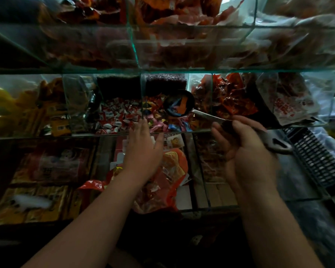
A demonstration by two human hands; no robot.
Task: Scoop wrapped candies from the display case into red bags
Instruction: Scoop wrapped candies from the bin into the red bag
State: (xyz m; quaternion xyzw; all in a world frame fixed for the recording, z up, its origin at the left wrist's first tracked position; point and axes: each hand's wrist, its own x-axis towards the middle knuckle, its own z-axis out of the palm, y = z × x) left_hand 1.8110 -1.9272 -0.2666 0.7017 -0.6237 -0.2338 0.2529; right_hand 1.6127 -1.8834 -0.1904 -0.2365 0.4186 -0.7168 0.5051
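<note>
A glass display case (182,71) with several compartments holds wrapped candies. My right hand (246,151) grips the grey handle of a ladle (179,105), whose dark bowl hangs over the mixed coloured candies (159,120) and holds a few blue and orange pieces. My left hand (143,146) reaches forward with straight fingers, fingertips at the front glass edge of that compartment. Red-and-white candies (120,117) fill the compartment to the left. An orange-red bag (170,171) lies below my left hand on the lower shelf.
Glass dividers (142,93) separate the bins. Red packets (232,99) and a printed clear bag (290,101) fill the right bins. A black slatted crate (317,157) stands at right. Yellow boxes (27,206) sit on the lower left shelf.
</note>
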